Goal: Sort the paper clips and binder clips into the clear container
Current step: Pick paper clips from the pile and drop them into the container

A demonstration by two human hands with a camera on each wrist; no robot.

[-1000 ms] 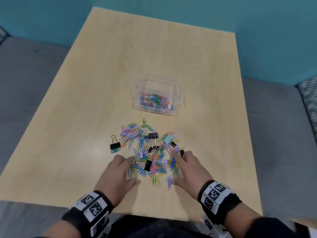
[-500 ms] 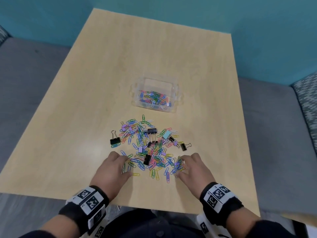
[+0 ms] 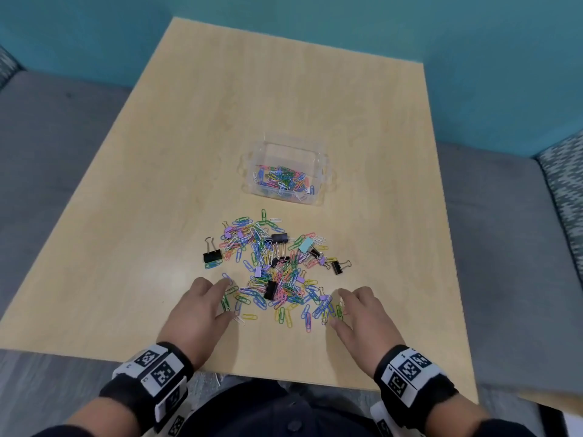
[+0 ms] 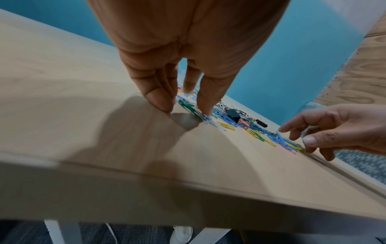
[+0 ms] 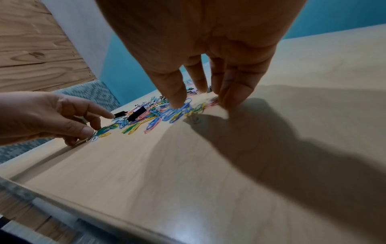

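A loose pile of coloured paper clips (image 3: pixel 274 272) lies on the wooden table (image 3: pixel 284 89), mixed with black binder clips (image 3: pixel 270 290), one pale blue (image 3: pixel 305 244) and small purple ones. The clear container (image 3: pixel 321 171) stands behind the pile with paper clips (image 3: pixel 282 181) in it. My left hand (image 3: pixel 228 298) rests at the pile's near left edge, its straight fingers (image 4: pixel 206 110) touching green and blue clips. At the near right edge my right hand (image 3: pixel 339 307) presses its fingertips (image 5: pixel 177 104) onto blue and yellow clips. Neither hand holds a clip.
One black binder clip (image 3: pixel 210 255) stands apart to the left of the pile, another (image 3: pixel 337 267) to its right. The table's near edge (image 3: pixel 284 378) runs just behind my wrists. Grey seating (image 3: pixel 47 152) and a teal wall surround the table.
Both hands have drawn back from the middle of the pile toward the near edge, raking some paper clips along and spreading the pile's near side.
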